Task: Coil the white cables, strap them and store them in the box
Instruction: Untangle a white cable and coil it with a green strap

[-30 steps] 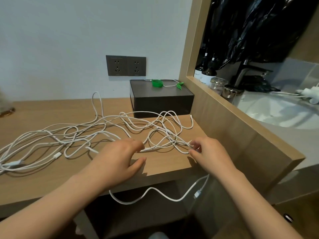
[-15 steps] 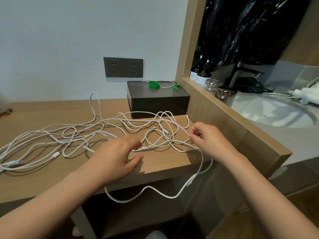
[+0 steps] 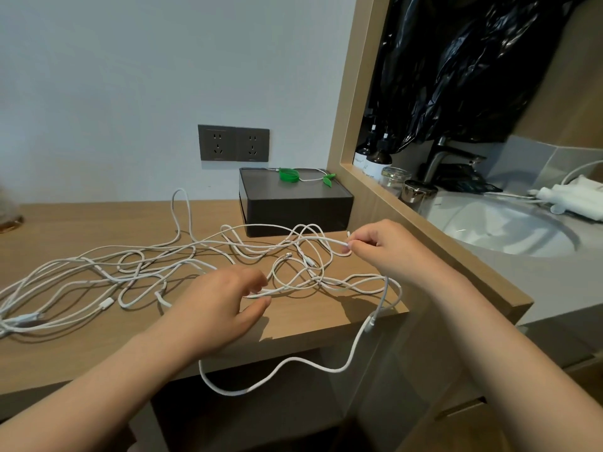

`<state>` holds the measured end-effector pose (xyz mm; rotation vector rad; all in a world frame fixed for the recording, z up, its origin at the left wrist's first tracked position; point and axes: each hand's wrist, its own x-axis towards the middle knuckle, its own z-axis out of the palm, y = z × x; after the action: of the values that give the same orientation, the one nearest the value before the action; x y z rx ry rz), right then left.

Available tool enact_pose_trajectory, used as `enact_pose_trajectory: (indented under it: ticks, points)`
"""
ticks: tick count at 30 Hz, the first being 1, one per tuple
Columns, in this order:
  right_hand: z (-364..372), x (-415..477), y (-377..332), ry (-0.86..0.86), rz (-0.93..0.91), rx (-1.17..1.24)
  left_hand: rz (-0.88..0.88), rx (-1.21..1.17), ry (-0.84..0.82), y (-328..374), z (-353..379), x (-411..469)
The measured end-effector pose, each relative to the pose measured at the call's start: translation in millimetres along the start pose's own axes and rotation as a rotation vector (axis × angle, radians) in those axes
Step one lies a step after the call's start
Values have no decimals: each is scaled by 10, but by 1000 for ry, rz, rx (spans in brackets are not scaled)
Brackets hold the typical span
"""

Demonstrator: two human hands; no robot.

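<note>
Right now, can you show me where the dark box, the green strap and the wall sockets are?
dark box (image 3: 295, 210): head view, on its front wall.
green strap (image 3: 289, 175): head view, on the coiled green band.
wall sockets (image 3: 233, 143): head view, middle of the grey double plate.

Thin white cables (image 3: 169, 265) sprawl uncoiled in a loose tangle across my wooden worktop (image 3: 81, 347), one loop drooping over its front edge. Behind them stands a dark rectangular box (image 3: 295, 207), a green strap (image 3: 289, 175) lying on top.
</note>
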<state>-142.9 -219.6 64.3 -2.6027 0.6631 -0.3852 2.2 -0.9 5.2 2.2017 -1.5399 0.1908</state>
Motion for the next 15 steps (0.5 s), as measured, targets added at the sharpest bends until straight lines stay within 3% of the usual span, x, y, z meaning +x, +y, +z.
enact_pose_trajectory:
  ticks: [15]
  points:
    - [303, 308, 228, 248, 112, 195, -19, -51, -58, -78, 38, -3]
